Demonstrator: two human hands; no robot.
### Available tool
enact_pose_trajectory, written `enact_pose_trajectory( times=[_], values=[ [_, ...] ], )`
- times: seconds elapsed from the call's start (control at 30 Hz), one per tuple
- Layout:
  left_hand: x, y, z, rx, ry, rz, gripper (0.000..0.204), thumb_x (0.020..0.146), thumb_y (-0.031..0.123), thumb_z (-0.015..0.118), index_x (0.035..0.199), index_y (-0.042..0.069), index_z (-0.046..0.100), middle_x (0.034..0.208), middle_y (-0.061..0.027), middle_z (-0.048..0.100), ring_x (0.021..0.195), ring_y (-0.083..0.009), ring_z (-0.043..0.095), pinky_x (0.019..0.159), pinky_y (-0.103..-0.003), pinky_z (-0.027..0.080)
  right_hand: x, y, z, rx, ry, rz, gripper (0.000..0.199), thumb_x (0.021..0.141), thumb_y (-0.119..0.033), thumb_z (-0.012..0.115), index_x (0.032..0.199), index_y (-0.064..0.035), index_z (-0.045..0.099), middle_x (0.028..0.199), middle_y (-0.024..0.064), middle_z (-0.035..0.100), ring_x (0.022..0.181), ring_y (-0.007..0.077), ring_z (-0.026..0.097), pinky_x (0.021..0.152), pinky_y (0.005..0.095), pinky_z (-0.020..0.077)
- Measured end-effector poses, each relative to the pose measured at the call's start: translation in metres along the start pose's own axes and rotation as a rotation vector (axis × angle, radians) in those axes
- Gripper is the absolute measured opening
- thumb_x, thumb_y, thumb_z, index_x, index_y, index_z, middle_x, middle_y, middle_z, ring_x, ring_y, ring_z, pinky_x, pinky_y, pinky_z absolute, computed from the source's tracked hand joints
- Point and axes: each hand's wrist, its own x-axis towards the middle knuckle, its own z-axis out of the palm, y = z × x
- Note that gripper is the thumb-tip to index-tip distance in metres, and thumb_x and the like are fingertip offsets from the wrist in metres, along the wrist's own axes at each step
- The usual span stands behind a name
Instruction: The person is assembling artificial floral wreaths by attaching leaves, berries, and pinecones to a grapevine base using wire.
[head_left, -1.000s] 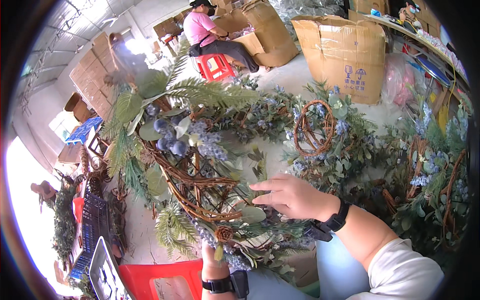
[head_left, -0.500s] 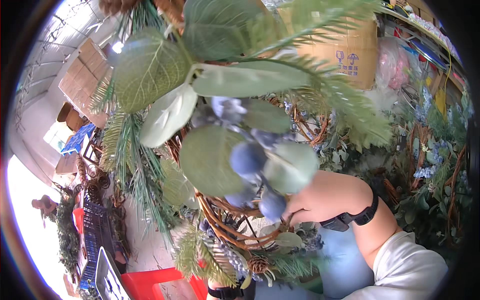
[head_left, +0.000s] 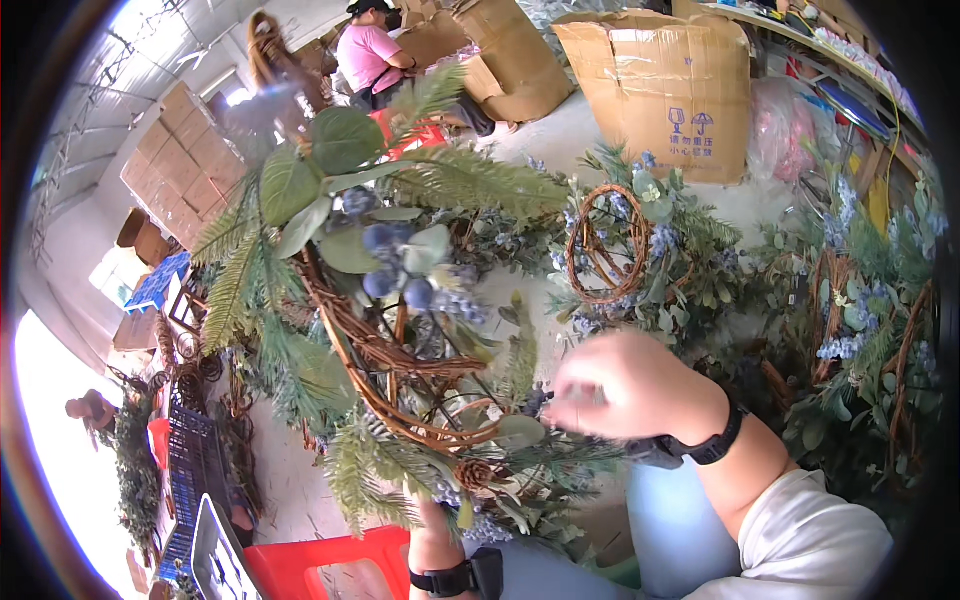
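Note:
Tilted in front of me is a wreath (head_left: 352, 335) of brown twisted vines, dressed with fir sprigs, round green leaves and a pine cone (head_left: 473, 474). Large blue berries (head_left: 379, 284) stand out on its upper part. My left hand (head_left: 430, 518) supports the wreath from below; leaves hide its fingers. At the wreath's right side is my right hand (head_left: 625, 385), fingers curled together near small dark berries (head_left: 538, 396). Whatever it pinches, if anything, is blurred and hidden. Both wrists carry black bands.
Other wreaths (head_left: 608, 245) and blue-flowered greenery (head_left: 850, 300) lie beyond and to the right. A big carton (head_left: 660, 90) stands at the back, near a person in pink (head_left: 365, 55). Left of me are a red plastic seat (head_left: 330, 555) and a blue crate (head_left: 190, 450).
The wreath has swung away and to the left from close before the view, uncovering the room behind. My right hand has moved slightly left and its fingers now show; more of my left wrist is visible.

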Motion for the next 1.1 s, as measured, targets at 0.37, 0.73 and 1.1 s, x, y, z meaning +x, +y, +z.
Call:
enact_pose_trajectory(
  times=[0.37,0.73,1.1],
  values=[
    [-0.004,-0.002,-0.021,-0.250,-0.113,-0.139,0.036,0.084,0.027,0.048,0.111,0.003,0.053,0.096,-0.0108,0.059,0.082,-0.0230,0.058,0.069,-0.033,0.048,-0.004,0.019,0.006,-0.067,-0.284,0.001,0.017,0.066,-0.019,0.066,0.075,-0.0047,0.061,0.073,0.0121,0.061,0.072,0.0334,0.059,0.066,0.0430,0.0454],
    [0.030,-0.065,-0.102,0.603,-0.045,0.158,0.039,0.077,0.013,0.060,0.115,0.008,0.051,0.097,-0.0078,0.060,0.078,-0.0204,0.059,0.067,-0.033,0.048,0.008,0.045,0.024,0.056,-0.081,-0.242,0.036,0.062,-0.026,0.072,0.088,-0.0010,0.065,0.092,0.0119,0.060,0.096,0.0307,0.050,0.086,0.0378,0.0403],
    [-0.009,-0.063,-0.026,0.259,-0.020,0.159,0.035,0.078,0.011,0.059,0.112,0.009,0.051,0.095,-0.0066,0.059,0.078,-0.0186,0.058,0.066,-0.032,0.047,0.004,0.022,0.031,0.267,-0.289,-0.085,0.053,0.069,-0.035,0.069,0.115,-0.0121,0.056,0.111,0.0100,0.056,0.107,0.0273,0.047,0.093,0.0379,0.0342]
  ],
)
